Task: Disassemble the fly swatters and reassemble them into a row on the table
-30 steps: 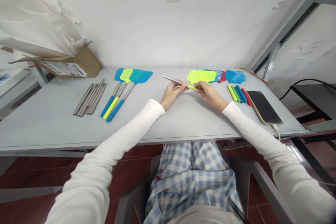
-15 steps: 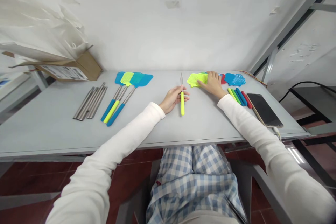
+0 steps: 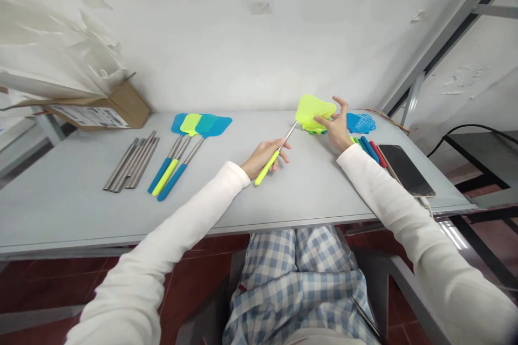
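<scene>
My left hand (image 3: 265, 157) is closed on a metal rod with a yellow-green grip, a fly swatter handle (image 3: 267, 167), tilted with its tip up and to the right. My right hand (image 3: 338, 126) pinches a yellow-green fly swatter head (image 3: 311, 110), lifted above the table. The rod's tip meets the lower left edge of this head; whether it sits inside cannot be seen. A blue swatter head (image 3: 361, 123) lies just right of my right hand, and the other heads underneath are mostly hidden. Several coloured grips (image 3: 369, 148) rest below my right wrist.
At left lie assembled fly swatters (image 3: 174, 167) in blue and yellow-green, beside several bare metal tubes (image 3: 133, 164). A cardboard box (image 3: 117, 108) stands at the back left. A phone (image 3: 407, 170) with a white cable lies at right, near the front edge of the grey table (image 3: 307, 199).
My right hand has picked up the yellow-green swatter head from the pile. My left hand has tilted the handle from upright in view to leaning right, its tip now at the head.
</scene>
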Available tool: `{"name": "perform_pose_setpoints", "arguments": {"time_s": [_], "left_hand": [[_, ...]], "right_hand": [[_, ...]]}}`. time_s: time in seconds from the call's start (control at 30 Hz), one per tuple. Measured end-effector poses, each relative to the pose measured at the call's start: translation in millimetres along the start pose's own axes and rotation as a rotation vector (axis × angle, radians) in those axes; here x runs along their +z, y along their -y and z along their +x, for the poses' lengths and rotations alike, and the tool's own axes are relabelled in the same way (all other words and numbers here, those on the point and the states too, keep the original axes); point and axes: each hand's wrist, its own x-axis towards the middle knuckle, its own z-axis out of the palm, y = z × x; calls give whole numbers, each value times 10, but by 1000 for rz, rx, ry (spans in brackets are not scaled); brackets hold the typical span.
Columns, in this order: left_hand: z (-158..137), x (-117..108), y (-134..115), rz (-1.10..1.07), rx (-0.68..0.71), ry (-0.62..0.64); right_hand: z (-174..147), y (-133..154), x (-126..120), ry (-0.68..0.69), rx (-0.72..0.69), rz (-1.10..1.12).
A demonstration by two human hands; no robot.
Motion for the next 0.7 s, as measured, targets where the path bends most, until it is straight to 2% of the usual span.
{"name": "perform_pose_setpoints", "arguments": {"time_s": [0.1,0.17,0.3,0.43,0.6,0.7], "left_hand": [[-18,18,0,51,9,30],[-25,30,-3,65,11,33],[-35,48,-16,67,4,36],[-35,52,-17,70,5,50],[-28,49,-4,74,2,51],[-31,51,-5,82,1,52]], "right_hand": [[-12,12,64,-6,155,374],[-16,24,101,18,236,509],[-40,61,129,37,343,530],[-75,72,153,40,350,482],[-98,75,208,57,384,657],[-110,109,234,49,425,688]]}}
